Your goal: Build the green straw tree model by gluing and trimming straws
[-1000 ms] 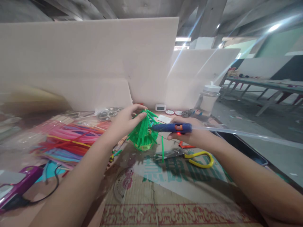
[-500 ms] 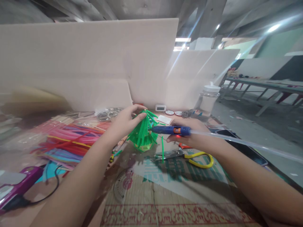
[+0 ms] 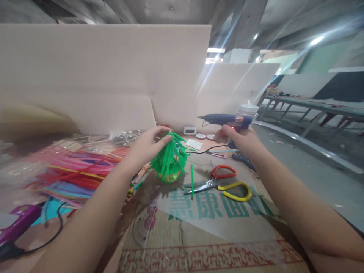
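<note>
My left hand (image 3: 155,142) pinches the top of a cone-shaped craft piece (image 3: 168,161) covered in green pipe cleaners, which stands on the table. In my right hand (image 3: 240,138) is a blue glue gun (image 3: 218,119), raised to the right of the craft piece, its nozzle pointing left and a small red light glowing. A loose green pipe cleaner (image 3: 192,181) lies across the blades of scissors (image 3: 218,184) with one red and one yellow handle, just in front of my hands.
Bundles of coloured pipe cleaners (image 3: 76,167) lie at the left, near a purple device (image 3: 21,220) with a black cord. A protractor (image 3: 145,223) rests at the front. Pliers (image 3: 243,160), a small digital display (image 3: 189,130) and a clear bottle (image 3: 247,110) are towards the back right.
My right hand has lifted the glue gun up and to the right, away from the craft piece. The scissors' red handle is now uncovered. My left hand keeps its hold.
</note>
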A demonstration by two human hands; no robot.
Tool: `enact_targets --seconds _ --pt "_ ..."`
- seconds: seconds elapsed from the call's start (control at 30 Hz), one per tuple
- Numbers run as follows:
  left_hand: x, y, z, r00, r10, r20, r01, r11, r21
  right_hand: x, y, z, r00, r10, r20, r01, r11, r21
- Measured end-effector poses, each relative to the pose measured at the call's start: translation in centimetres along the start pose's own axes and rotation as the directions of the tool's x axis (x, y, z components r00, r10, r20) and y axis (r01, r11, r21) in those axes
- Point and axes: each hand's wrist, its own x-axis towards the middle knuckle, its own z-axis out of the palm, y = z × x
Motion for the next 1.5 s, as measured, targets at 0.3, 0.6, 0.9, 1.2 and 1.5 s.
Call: enact_targets --seconds 0.3,0.6,0.9,1.2,1.5 --pt "0.0 0.0 0.2 1.0 -0.005 -0.003 0.006 1.0 0.014 7.7 9.3 5.5 0.93 0.3 0.214 -0.238 0.933 -0.271" --pt "-0.1 -0.2 0.0 0.999 -0.032 -0.009 0.032 0.999 0.025 7.9 13.4 7.5 0.899 0.336 0.28 -0.208 0.892 -0.402" --pt "-0.1 -0.3 0.2 0.999 -0.04 -0.022 0.04 0.999 0.005 0.0 9.3 2.9 0.969 0.07 0.238 0.048 0.887 -0.459" --pt "0.3 0.6 -0.3 0.999 -0.051 0.017 0.05 0.998 0.044 -5.9 0.9 6.8 0.575 -0.409 0.708 0.689 0.709 -0.15" --pt "1.8 -0.1 -2.0 0.962 0.048 0.269 -0.104 0.975 0.198 -6.6 3.7 7.8 0.809 -0.394 0.435 0.456 0.889 -0.043"
